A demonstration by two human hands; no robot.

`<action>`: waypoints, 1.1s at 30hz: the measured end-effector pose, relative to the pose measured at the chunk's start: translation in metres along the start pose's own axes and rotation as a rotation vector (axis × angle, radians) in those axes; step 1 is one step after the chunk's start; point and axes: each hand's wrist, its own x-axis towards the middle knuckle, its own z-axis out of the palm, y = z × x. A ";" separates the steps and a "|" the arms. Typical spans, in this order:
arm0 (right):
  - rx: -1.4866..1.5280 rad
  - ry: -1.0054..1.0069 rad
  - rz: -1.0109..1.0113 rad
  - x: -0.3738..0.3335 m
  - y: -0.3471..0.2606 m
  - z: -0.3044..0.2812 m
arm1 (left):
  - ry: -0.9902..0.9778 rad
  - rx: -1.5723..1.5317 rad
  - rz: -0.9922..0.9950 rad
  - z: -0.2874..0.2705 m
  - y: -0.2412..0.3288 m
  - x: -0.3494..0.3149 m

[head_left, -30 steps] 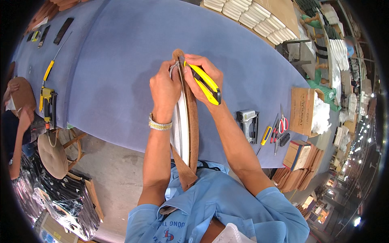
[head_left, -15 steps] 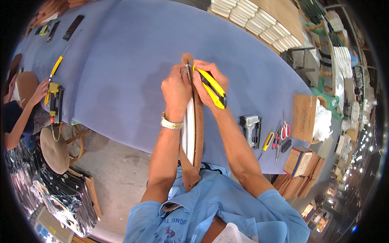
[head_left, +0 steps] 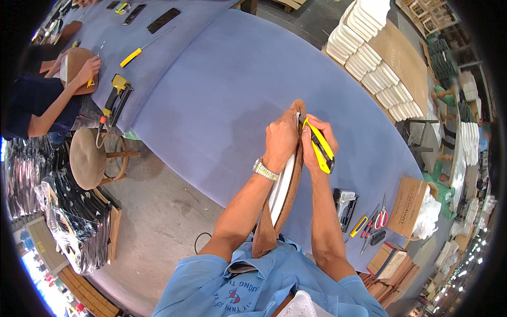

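A long, narrow upholstered panel, with brown fabric [head_left: 297,193] along one side and a white face [head_left: 282,185], stands on edge between my hands and my body. My left hand [head_left: 280,140] is closed on its far end, pinching the fabric near the tip; a watch circles that wrist. In my right hand [head_left: 331,138] is a yellow and black utility knife [head_left: 325,162], its front end close against the panel's edge beside my left fingers. Fingers hide the blade's exact contact. A loose brown fabric strip [head_left: 264,240] hangs from the near end, against my shirt.
A staple gun [head_left: 346,207], a yellow-handled tool [head_left: 359,226] and scissors [head_left: 381,218] lie right on the blue table [head_left: 222,79]. Beyond are a carton [head_left: 412,206] and stacked white pads [head_left: 369,58]. At left, a co-worker sits near a nail gun [head_left: 117,100] and a stool [head_left: 87,158].
The view has swung left, so my hands and the panel sit farther right in the picture. My grips look the same. The co-worker's hand has moved onto their brown panel.
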 end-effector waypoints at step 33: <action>-0.969 -0.239 1.017 -0.141 0.080 -0.287 | -0.295 0.537 0.556 0.007 0.012 0.041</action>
